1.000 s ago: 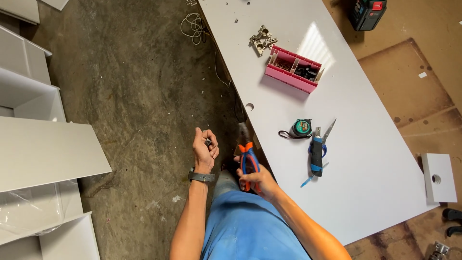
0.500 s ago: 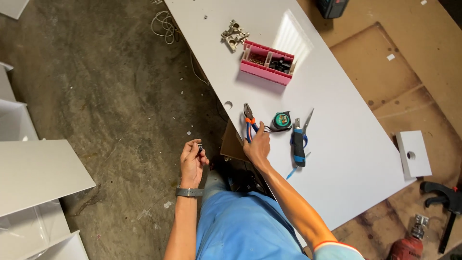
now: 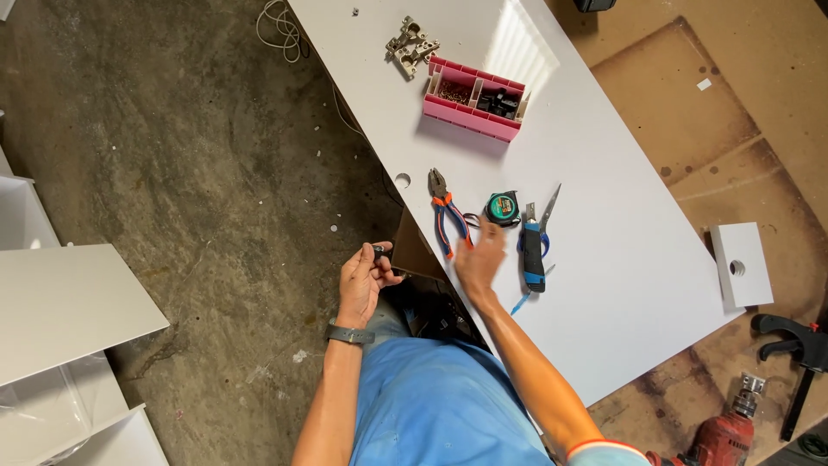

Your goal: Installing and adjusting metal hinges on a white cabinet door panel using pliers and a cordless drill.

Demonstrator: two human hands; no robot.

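Note:
My left hand [image 3: 362, 278] is held over the concrete floor, its fingers closed on a small dark part [image 3: 378, 252]. My right hand [image 3: 479, 259] hovers blurred over the white panel [image 3: 621, 285], fingers apart and empty, just right of the orange-and-blue pliers [image 3: 447, 216] lying on the panel. A green-and-black tape measure [image 3: 501, 209] sits just above that hand. To its right lie a blue utility knife [image 3: 533, 250] and a pair of scissors [image 3: 545, 207].
A pink compartment box [image 3: 473, 98] with small fittings and metal hinges [image 3: 410, 43] sit farther up the panel. White cabinet boards [image 3: 60, 306] lie at left. A small white block with a hole [image 3: 740, 264], a black clamp [image 3: 798, 354] and a red drill [image 3: 724, 436] lie at right.
My right hand carried the pliers from near my left hand up onto the white panel, let go of them and is now drawing away. My left hand kept the small part.

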